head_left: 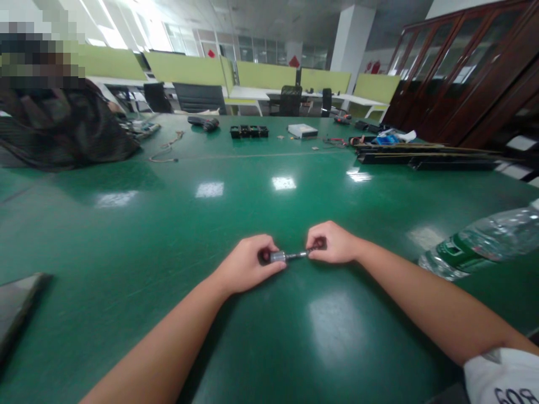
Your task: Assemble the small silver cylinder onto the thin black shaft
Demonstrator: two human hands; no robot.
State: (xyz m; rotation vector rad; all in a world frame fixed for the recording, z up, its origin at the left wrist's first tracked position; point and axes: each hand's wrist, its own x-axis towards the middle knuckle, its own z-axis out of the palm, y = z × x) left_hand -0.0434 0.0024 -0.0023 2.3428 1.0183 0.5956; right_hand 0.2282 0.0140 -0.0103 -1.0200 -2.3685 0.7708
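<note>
Green tabletop; at centre, left hand pinches metal cylinder, right hand pinches its thin shaft toward three o'clock.

The only view looks out from the person's head, facing forward and down across a glossy green tabletop. Its wide span takes in the bare left hand and right hand at close range, just below mid-frame, and reaches past the far edge to lime-green fabric partitions and the pale ceiling well behind.
</note>
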